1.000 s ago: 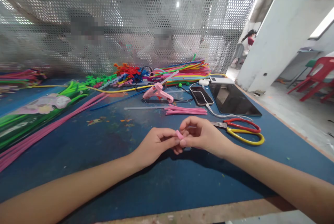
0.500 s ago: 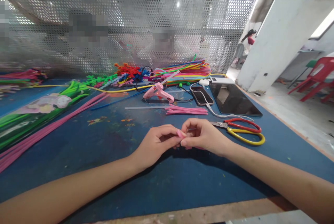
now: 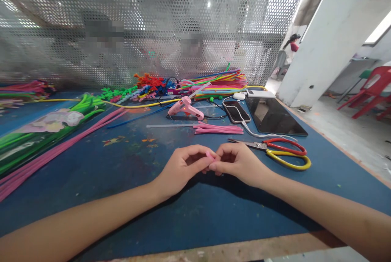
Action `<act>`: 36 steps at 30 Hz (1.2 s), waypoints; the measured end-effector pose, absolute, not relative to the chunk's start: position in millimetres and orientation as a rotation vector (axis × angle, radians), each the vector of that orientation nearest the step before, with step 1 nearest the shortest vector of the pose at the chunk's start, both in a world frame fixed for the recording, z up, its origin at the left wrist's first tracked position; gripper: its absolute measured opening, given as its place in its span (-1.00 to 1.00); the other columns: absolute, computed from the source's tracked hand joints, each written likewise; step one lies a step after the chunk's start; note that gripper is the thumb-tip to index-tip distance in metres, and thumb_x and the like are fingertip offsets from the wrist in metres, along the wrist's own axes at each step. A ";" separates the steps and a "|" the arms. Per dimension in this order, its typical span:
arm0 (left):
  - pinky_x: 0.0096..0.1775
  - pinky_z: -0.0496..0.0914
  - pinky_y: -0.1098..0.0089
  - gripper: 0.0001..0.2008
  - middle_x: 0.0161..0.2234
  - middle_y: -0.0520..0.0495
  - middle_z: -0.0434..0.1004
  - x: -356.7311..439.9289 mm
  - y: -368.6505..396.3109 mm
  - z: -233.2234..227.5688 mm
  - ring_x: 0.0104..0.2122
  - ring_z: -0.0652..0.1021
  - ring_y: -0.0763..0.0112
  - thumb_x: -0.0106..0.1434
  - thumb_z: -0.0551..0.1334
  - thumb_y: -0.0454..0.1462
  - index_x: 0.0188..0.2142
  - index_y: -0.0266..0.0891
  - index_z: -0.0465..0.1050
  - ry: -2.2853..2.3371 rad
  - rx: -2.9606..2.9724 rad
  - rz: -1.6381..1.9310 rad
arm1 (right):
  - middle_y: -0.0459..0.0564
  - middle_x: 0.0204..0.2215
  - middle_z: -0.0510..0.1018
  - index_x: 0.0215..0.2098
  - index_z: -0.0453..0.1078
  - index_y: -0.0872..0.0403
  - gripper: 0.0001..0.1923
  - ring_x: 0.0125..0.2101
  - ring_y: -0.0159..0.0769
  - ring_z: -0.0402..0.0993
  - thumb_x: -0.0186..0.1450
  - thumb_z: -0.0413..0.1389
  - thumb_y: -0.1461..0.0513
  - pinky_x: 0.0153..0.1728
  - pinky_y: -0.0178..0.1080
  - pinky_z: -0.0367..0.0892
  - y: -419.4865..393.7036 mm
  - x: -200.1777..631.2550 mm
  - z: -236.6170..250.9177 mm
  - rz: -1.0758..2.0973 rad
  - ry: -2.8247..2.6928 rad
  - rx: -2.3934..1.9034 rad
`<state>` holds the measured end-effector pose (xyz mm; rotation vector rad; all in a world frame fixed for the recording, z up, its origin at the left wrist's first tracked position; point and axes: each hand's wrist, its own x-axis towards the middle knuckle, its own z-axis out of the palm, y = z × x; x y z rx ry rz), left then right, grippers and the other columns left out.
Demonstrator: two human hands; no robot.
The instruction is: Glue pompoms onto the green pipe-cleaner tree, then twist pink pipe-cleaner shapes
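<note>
Between my fingertips, above the blue table (image 3: 195, 217), is a small pink piece of pipe cleaner (image 3: 209, 156), mostly hidden by the fingers. My left hand (image 3: 183, 167) pinches it between thumb and fingers. My right hand (image 3: 240, 161) meets it from the other side, its thumb and curled fingers closed on the same piece. Just beyond the hands lies a short bundle of pink pipe cleaners (image 3: 218, 128). Scissors (image 3: 262, 145) with one red and one yellow handle rest close behind my right hand, blades slightly apart.
A pink glue gun (image 3: 187, 108) lies behind the bundle, by a glue stick (image 3: 169, 126). Right of it are a phone (image 3: 236, 112) with a white cable and a dark tablet (image 3: 271, 114). Green pipe cleaners (image 3: 58, 125) fill the left; a perforated metal screen (image 3: 152, 22) stands behind.
My right hand has shifted slightly down, baring the scissors' blades behind it. Its fingers have drawn closer to my left fingertips around the pink piece.
</note>
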<state>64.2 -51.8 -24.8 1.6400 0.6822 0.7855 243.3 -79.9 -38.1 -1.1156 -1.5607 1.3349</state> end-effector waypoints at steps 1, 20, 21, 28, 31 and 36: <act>-0.40 0.36 0.52 -0.88 -0.42 0.00 0.52 64.2 -51.8 -25.3 -0.49 0.44 0.52 0.18 0.25 -0.26 -0.36 -0.28 0.49 0.682 1.622 0.797 | -0.14 -0.62 0.47 -0.54 0.32 0.11 -0.70 -0.57 -0.45 0.36 0.03 0.28 0.08 -0.53 -0.38 0.24 -80.3 243.0 -37.9 1.317 -1.567 -1.119; -0.35 0.39 0.50 -0.81 -0.35 -0.02 0.44 59.0 -52.9 -28.1 -0.43 0.47 0.50 0.21 0.23 -0.23 -0.22 -0.20 0.55 0.687 1.782 0.854 | -0.12 -0.62 0.49 -0.49 0.45 0.12 -0.75 -0.59 -0.44 0.42 0.21 0.12 0.11 -0.52 -0.38 0.30 -85.2 238.8 -39.2 1.194 -1.729 -1.093; -0.32 0.40 0.48 -0.78 -0.28 -0.04 0.42 58.5 -52.8 -28.4 -0.40 0.47 0.49 0.23 0.20 -0.21 -0.17 -0.18 0.54 0.647 1.812 0.834 | -0.12 -0.64 0.48 -0.50 0.45 0.11 -0.74 -0.60 -0.44 0.41 0.22 0.12 0.11 -0.53 -0.38 0.29 -85.8 238.8 -39.6 1.172 -1.750 -1.083; -0.05 0.35 0.25 -0.36 0.16 -0.16 0.17 54.9 -50.0 -32.7 0.07 0.31 0.14 0.24 0.12 -0.01 0.27 0.03 -0.05 0.411 1.897 0.637 | -0.09 -0.60 0.49 -0.46 0.47 0.11 -0.67 -0.55 -0.44 0.41 0.30 0.03 0.09 -0.46 -0.39 0.29 -93.8 234.4 -36.8 1.015 -1.969 -0.866; 0.09 0.20 0.13 -0.43 0.20 -0.19 0.14 55.2 -51.1 -30.2 0.13 0.24 0.12 0.32 -0.05 0.01 0.27 -0.05 -0.02 0.291 2.083 0.563 | -0.06 -0.58 0.51 -0.43 0.47 0.13 -0.65 -0.53 -0.43 0.42 0.33 -0.03 0.10 -0.45 -0.39 0.30 -95.5 231.5 -38.3 1.026 -2.051 -0.821; 0.12 0.14 0.07 -0.47 0.18 -0.26 0.19 58.3 -52.9 -29.2 0.14 0.25 0.16 0.38 -0.21 -0.06 0.26 -0.18 0.00 0.002 2.382 0.614 | 0.03 -0.36 0.59 -0.34 0.49 0.15 -0.64 -0.30 -0.34 0.47 0.36 -0.08 0.14 -0.24 -0.32 0.32 -97.3 230.0 -41.1 0.837 -2.253 -0.731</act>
